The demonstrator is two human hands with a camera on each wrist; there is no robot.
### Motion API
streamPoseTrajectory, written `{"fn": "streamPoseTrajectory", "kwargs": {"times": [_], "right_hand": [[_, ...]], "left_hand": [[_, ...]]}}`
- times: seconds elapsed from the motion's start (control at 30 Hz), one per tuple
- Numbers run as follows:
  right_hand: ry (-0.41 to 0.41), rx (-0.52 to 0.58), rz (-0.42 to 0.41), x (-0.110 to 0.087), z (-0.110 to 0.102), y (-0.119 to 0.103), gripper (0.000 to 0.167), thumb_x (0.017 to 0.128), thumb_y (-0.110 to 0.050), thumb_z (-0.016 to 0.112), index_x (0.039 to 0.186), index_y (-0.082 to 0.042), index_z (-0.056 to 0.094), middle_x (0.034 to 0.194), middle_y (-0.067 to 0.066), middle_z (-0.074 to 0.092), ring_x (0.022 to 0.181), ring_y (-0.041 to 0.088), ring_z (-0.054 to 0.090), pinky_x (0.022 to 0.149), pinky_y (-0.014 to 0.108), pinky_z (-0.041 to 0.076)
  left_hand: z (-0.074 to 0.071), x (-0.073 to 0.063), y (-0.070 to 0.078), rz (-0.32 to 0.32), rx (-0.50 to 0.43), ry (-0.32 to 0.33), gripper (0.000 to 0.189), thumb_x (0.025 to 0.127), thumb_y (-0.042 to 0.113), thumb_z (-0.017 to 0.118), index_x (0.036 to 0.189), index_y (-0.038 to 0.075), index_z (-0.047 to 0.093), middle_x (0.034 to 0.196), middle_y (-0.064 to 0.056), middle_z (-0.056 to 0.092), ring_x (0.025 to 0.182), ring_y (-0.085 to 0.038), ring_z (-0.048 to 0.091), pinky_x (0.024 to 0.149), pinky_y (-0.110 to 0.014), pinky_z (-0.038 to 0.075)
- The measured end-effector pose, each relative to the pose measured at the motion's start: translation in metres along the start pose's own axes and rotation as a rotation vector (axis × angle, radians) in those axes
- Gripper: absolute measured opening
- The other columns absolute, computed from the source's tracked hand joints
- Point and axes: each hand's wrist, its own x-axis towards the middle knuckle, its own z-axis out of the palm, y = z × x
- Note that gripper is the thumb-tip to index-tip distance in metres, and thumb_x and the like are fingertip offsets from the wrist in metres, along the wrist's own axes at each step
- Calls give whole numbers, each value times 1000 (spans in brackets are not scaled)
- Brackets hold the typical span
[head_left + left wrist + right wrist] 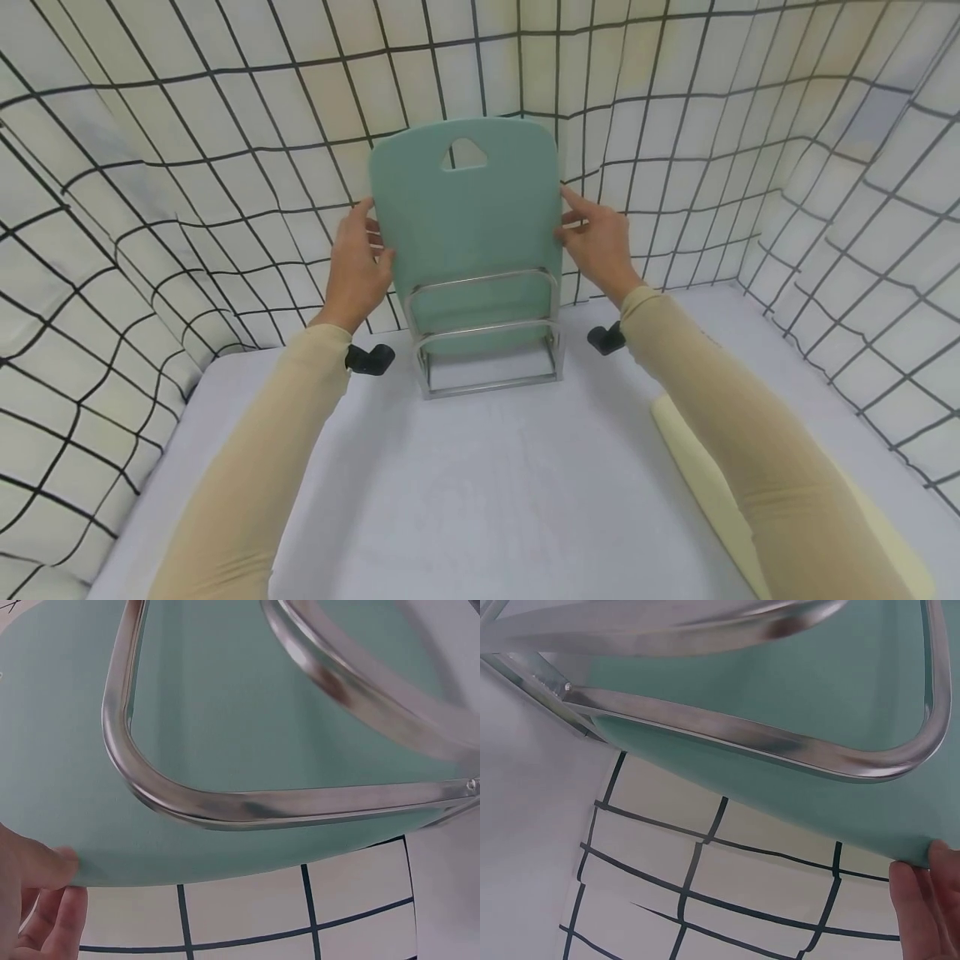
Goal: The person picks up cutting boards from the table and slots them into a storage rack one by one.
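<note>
A green cutting board [468, 221] with a cut-out handle hole near its top stands upright in a metal rack [487, 329]. Its lower part sits behind the rack's two rounded front bars. My left hand [358, 267] pinches the board's left edge, thumb on the front face and fingers behind. On the opposite edge, my right hand [600, 242] holds the board between thumb and fingers. Both wrist views show the thumbs on the green surface, close to the rack's upper bar [270, 808]. In the right wrist view, the fingertips [904, 879] are at the board's edge.
The rack stands on a white table [465, 483] near its back. Behind it hangs a white cloth with a black grid [255, 192], which continues along both sides. A pale yellow board [712, 475] lies at the right, partly under my right forearm.
</note>
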Motion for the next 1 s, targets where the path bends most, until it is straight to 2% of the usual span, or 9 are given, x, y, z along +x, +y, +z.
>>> {"fn": "streamPoseTrajectory", "kwargs": {"times": [0.3, 0.6, 0.8, 1.0], "right_hand": [[-2, -4, -27, -2, -3, 4, 69, 93, -5, 72, 153, -31, 48, 126, 18, 74, 110, 32, 76, 93, 43, 63], [-60, 18, 9, -8, -9, 2, 69, 93, -8, 72, 154, -28, 47, 131, 16, 71, 115, 31, 74, 96, 42, 62], [-69, 22, 15, -11, -12, 1, 67, 93, -9, 72, 153, -25, 50, 131, 16, 71, 116, 30, 74, 96, 43, 62], [-65, -26, 9, -14, -14, 1, 63, 93, -11, 72, 152, -21, 52, 131, 16, 71, 114, 30, 74, 94, 44, 62]], "left_hand": [[-3, -4, -1, 33, 1, 7, 65, 101, 0, 56, 160, 5, 29, 137, -26, 50, 123, -40, 61, 107, -49, 55], [-4, -9, -1, 51, -9, 11, 63, 101, -2, 56, 158, 1, 30, 135, -26, 49, 126, -41, 59, 107, -47, 55], [-5, -11, 2, 58, 1, 8, 63, 101, 0, 56, 158, 2, 30, 134, -27, 49, 124, -42, 59, 105, -48, 56], [-7, -12, 4, 48, 12, -5, 66, 101, 3, 55, 161, 5, 28, 136, -27, 48, 126, -41, 58, 107, -48, 55]]}}
